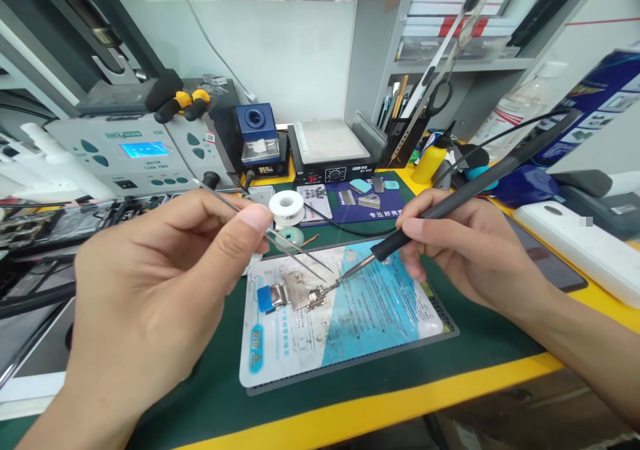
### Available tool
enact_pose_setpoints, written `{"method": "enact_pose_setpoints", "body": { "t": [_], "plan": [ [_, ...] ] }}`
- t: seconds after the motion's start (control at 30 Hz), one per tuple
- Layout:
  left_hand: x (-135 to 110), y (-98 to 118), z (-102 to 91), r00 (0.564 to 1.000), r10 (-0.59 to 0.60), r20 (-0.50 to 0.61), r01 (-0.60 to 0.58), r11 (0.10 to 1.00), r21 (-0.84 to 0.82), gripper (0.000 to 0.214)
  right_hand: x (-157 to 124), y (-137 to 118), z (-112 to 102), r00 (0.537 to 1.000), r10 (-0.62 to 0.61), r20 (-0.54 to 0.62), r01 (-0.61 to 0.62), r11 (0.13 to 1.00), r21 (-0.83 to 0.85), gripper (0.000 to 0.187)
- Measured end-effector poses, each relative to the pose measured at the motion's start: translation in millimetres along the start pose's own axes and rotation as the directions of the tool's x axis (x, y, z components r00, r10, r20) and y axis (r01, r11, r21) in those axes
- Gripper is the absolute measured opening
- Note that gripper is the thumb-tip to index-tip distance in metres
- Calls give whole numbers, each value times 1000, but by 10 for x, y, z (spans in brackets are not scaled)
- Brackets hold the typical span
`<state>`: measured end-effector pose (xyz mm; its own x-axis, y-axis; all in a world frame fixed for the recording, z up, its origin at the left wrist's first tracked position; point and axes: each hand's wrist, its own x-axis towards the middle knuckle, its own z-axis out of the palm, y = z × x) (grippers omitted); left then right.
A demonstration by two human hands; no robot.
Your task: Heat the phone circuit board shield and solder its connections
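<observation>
Between its thumb and fingers my left hand (165, 283) pinches a pair of metal tweezers (300, 255), whose tips point down to the right. My right hand (460, 243) holds a soldering iron (425, 220) like a pen, its tip slanting down to the left. Both tools converge at the end of a small circuit board (318, 297) with a flex cable and a blue tab (265, 299). Whether the tips touch the board I cannot tell. Beneath it lies a white and blue printed mat (380, 330).
A solder spool (287, 207) stands behind the tweezers. Further back are a soldering station (140, 150), an iron stand (257, 133) and a hot plate (330, 147). A yellow bottle (431, 160) and a white power bank-like block (580, 250) sit to the right.
</observation>
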<state>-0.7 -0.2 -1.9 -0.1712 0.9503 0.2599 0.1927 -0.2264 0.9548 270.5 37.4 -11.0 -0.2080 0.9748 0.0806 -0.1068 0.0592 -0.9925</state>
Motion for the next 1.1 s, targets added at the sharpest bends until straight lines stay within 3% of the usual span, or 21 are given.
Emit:
{"method": "enact_pose_setpoints", "body": {
  "t": [0.1,0.33,0.57,0.93,1.1],
  "plan": [
    [24,6,14,993,0,-117,8,997,74,25,18,-25,8,999,35,-10,-34,997,69,8],
    [113,-39,-70,990,-137,-8,136,986,-99,20,48,-70,3,994,106,-16,-101,978,180,7],
    [153,-24,-66,973,-230,6,226,948,-226,23,51,-89,10,988,151,7,-149,962,231,12],
    [205,101,-67,949,-312,38,307,896,-321,28,39,-118,20,984,180,8,-176,949,261,16],
    [277,111,-131,959,-278,55,276,872,-404,13,38,-131,26,983,182,2,-177,953,247,15]
  ]
}}
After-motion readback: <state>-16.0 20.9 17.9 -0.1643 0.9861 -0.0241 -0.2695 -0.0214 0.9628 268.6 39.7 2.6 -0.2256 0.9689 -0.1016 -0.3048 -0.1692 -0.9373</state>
